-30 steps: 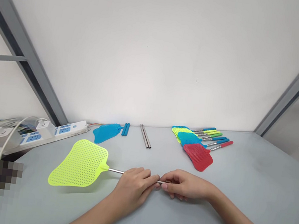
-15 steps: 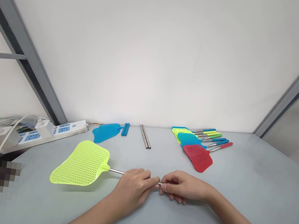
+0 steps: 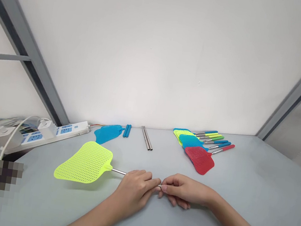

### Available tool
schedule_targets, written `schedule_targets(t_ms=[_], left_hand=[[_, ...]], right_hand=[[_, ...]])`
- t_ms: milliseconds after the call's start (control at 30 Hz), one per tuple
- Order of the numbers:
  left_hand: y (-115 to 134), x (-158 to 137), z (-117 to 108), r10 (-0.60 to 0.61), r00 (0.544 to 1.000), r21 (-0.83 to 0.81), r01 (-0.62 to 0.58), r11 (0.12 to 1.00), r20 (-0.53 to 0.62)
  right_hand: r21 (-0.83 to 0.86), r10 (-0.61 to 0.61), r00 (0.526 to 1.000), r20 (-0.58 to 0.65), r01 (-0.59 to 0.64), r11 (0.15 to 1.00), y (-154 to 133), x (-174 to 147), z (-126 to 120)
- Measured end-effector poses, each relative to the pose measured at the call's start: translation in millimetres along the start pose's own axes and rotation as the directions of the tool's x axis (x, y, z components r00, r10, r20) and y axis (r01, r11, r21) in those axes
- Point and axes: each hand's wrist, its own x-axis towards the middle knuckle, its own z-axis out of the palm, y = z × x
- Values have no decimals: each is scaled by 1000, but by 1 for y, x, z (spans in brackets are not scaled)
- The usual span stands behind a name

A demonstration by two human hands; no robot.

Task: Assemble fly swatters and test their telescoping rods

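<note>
A fly swatter with a yellow-green mesh head (image 3: pixel 86 163) and a thin metal rod (image 3: pixel 119 171) stretches leftward from my hands, its head just above the table. My left hand (image 3: pixel 136 187) is wrapped round the rod. At the rod's right end, my right hand (image 3: pixel 181 190) pinches the metal between thumb and fingers, almost touching the left fingertips. Most of the rod inside the left fist is hidden. Beyond my hands lie two metal tubes (image 3: pixel 147 139) and two blue handle grips (image 3: pixel 127 131).
At the back left are blue swatter heads (image 3: pixel 108 134) beside a white power strip (image 3: pixel 73 128) with plugs and cables. A fanned pile of swatters, a red one (image 3: pixel 200 160) in front, lies back right. A white wall (image 3: pixel 159 54) stands behind the grey table (image 3: pixel 255 185).
The yellow-green head has tilted slightly, its left end rising a little. Both hands keep their hold on the rod, the right fingers shifting slightly. The whole view has moved a little.
</note>
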Motion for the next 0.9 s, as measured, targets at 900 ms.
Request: schedule_targets(t_ms=[900], left_hand=[[0, 1, -4, -18, 1000, -86, 17, 996, -7]], right_hand=[[55, 30, 1000, 7, -30, 998, 4, 1, 0]])
